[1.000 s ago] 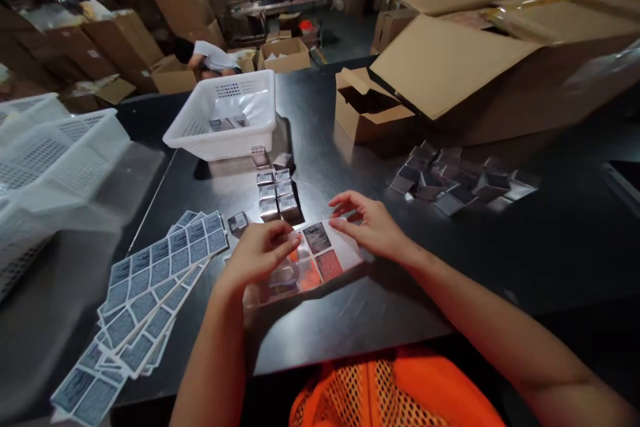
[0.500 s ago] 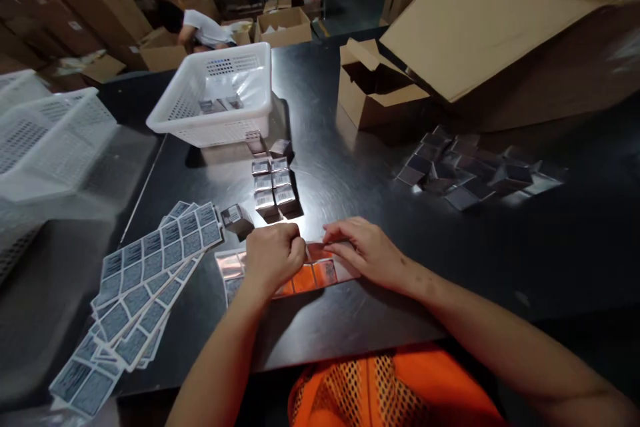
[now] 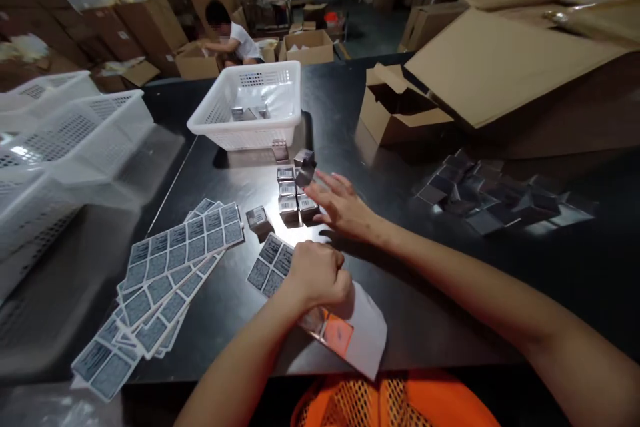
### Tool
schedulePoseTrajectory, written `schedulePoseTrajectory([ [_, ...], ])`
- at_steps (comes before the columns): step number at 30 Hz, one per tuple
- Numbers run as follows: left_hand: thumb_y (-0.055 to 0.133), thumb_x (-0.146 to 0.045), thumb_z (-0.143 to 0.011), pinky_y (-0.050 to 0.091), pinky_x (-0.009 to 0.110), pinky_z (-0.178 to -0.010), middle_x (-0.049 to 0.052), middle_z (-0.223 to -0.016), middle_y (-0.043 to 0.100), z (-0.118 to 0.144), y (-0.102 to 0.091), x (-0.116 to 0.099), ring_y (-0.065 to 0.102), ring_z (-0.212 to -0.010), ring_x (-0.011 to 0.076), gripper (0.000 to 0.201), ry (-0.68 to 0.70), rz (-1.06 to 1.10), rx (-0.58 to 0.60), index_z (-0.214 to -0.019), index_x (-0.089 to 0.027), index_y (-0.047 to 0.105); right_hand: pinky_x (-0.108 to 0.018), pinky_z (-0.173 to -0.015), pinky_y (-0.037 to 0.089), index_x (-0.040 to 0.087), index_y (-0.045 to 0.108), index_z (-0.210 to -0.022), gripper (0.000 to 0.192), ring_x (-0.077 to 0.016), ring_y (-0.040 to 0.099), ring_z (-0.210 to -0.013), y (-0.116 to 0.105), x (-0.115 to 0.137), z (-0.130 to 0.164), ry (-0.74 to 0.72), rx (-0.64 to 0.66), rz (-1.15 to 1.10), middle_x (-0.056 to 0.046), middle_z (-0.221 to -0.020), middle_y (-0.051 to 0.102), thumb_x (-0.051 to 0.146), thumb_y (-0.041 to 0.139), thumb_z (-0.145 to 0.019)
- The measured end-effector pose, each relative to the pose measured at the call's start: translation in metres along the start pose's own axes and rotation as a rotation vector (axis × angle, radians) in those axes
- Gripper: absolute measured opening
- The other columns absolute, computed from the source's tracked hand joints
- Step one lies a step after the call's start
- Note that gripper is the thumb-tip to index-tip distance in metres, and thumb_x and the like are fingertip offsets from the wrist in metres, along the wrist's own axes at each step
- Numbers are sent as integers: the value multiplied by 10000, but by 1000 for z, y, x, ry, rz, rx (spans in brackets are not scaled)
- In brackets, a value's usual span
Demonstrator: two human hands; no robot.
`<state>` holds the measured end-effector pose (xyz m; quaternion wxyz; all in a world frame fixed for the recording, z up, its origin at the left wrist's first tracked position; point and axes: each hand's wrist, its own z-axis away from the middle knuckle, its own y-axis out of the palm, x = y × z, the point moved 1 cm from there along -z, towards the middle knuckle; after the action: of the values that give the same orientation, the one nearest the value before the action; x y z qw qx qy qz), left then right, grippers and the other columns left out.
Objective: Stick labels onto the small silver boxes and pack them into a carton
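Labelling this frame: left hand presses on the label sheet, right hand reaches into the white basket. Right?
Not quite. The head view shows the left hand pressing on the label sheet, but the right hand is not in the white basket; it reaches to the small boxes lined up on the table in front of the basket.

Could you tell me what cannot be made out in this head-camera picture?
- Label sheet: its middle is hidden under the left hand.
- Whether the left hand pinches a sticker: its fingers are curled out of sight.
- Print on the small boxes: too small to read.
- Right hand: motion blur hides whether its grip touches the raised box.
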<state>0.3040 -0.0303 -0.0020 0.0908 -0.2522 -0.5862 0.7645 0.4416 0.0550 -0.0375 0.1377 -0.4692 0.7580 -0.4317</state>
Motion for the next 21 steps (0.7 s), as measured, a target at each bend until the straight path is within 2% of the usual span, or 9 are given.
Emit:
schedulePoseTrajectory([
  [2, 545, -303, -816, 355, 338, -619, 101, -730, 761, 0, -1, 1, 698, -704, 258, 286, -20, 15, -28, -675, -201, 772, -637, -1194, 307, 196, 419, -1454, 538, -331, 427, -1472, 16, -2, 3, 21, 16, -70, -170, -1416, 604, 109, 579, -948],
  [4, 474, -352, -911, 344, 338, -607, 117, -711, 751, 2, -7, 6, 693, -690, 267, 407, -82, 21, -77, -673, -200, 768, -627, -1154, 378, 203, 370, -1457, 566, -320, 538, -1377, 17, 2, 12, 57, -24, -184, -173, -1340, 638, 157, 605, -944],
  [6, 407, -467, -975, 323, 333, -581, 132, -673, 729, 5, -13, 13, 683, -670, 279, 548, -194, 36, -107, -648, -197, 753, -533, -1031, 527, 218, 257, -1501, 684, -273, 662, -1195, 9, 7, 25, 105, -53, -271, -146, -1235, 672, 210, 637, -932],
  [8, 423, -644, -945, 316, 329, -565, 135, -652, 714, 8, -19, 21, 679, -666, 298, 621, -326, 68, -129, -668, -194, 749, -429, -905, 603, 251, 144, -1542, 786, -219, 711, -1054, -5, 13, 40, 109, -109, -339, -103, -1168, 683, 206, 637, -932],
  [10, 564, -746, -830, 352, 325, -577, 125, -791, 761, 8, -22, 27, 694, -731, 309, 597, -394, 159, -184, -879, -192, 778, -395, -892, 611, 304, 124, -1545, 802, -200, 710, -1064, -19, 21, 53, 64, -212, -409, -76, -1176, 682, 173, 631, -938],
  [13, 789, -600, -704, 425, 300, -605, 87, -1060, 776, 7, -19, 27, 693, -797, 255, 634, -242, 463, -224, -1192, -201, 712, -369, -908, 608, 359, 302, -1459, 663, -191, 694, -1124, -39, 34, 65, -52, -271, -450, -42, -1180, 673, 116, 617, -930],
  [16, 833, -464, -699, 433, 265, -561, 44, -938, 772, 7, -12, 20, 639, -681, 178, 514, -68, 755, -193, -1115, -177, 737, -377, -1003, 579, 332, 506, -1275, 478, -217, 601, -1297, -66, 46, 68, -75, -255, -416, -70, -1344, 544, 88, 654, -892],
  [19, 844, -433, -733, 472, 257, -596, 24, -916, 759, 10, -7, 15, 638, -696, 163, 493, 51, 762, -284, -1144, -187, 732, -472, -1188, 443, 318, 594, -1151, 443, -277, 424, -1457, -101, 53, 68, 71, -314, -412, -59, -1462, 413, 166, 822, -802],
  [21, 823, -390, -786, 513, 262, -685, 33, -1030, 761, 12, -4, 14, 675, -811, 176, 471, 137, 637, -387, -1206, -212, 705, -476, -1183, 449, 337, 620, -1106, 383, -251, 500, -1381, -121, 56, 69, 165, -364, -532, -31, -1350, 533, 198, 826, -814],
])
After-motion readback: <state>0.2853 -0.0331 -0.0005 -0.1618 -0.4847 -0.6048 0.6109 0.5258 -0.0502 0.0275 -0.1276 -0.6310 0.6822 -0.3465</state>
